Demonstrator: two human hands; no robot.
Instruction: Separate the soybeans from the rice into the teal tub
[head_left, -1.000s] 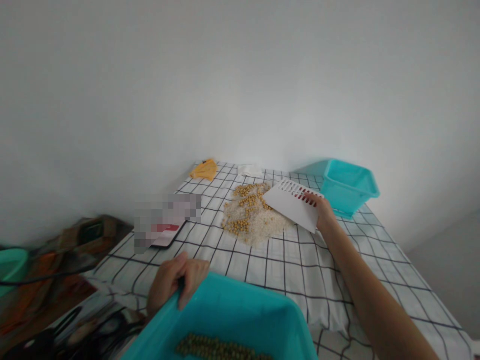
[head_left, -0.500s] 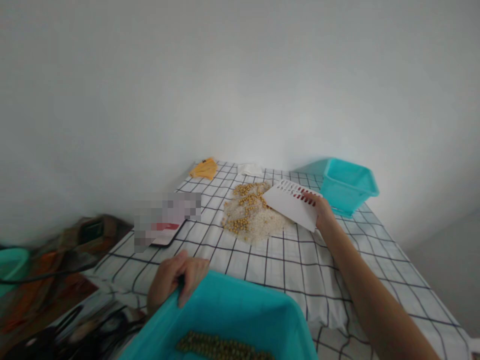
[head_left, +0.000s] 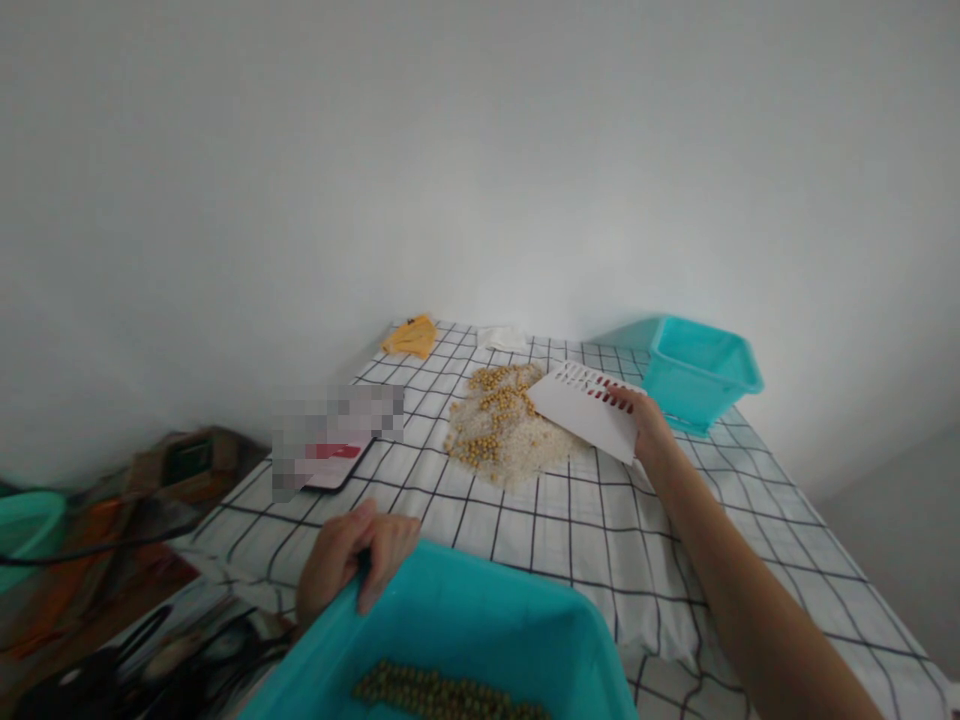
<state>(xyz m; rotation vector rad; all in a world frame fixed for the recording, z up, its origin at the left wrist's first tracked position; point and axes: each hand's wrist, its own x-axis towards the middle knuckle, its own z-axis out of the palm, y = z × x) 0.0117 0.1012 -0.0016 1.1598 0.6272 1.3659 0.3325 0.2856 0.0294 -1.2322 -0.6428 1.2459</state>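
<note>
My left hand [head_left: 361,555] is closed over the corner rim of a teal plastic bin [head_left: 495,590] at the bottom of the view. Inside that bin lie brownish-green bead-like pieces [head_left: 442,690] in rows. Out across the table, my right hand [head_left: 639,418] grips the edge of a white slotted sheet [head_left: 581,412], its fingers partly hidden by it. The sheet is tilted, and its left corner overlaps a spread pile of yellow beans [head_left: 495,400] and pale rice-like grains [head_left: 529,448]. Whether the sheet touches the pile I cannot tell.
A second teal bin [head_left: 697,370] stands at the right back of the checked tablecloth [head_left: 465,525]. A phone-like device [head_left: 334,460], partly pixelated, lies left. An orange cloth-like item [head_left: 411,337] and white item [head_left: 501,338] lie by the wall. Clutter [head_left: 172,480] fills the lower left.
The view has shifted very slightly. Both hands keep their holds, and the pile looks the same.
</note>
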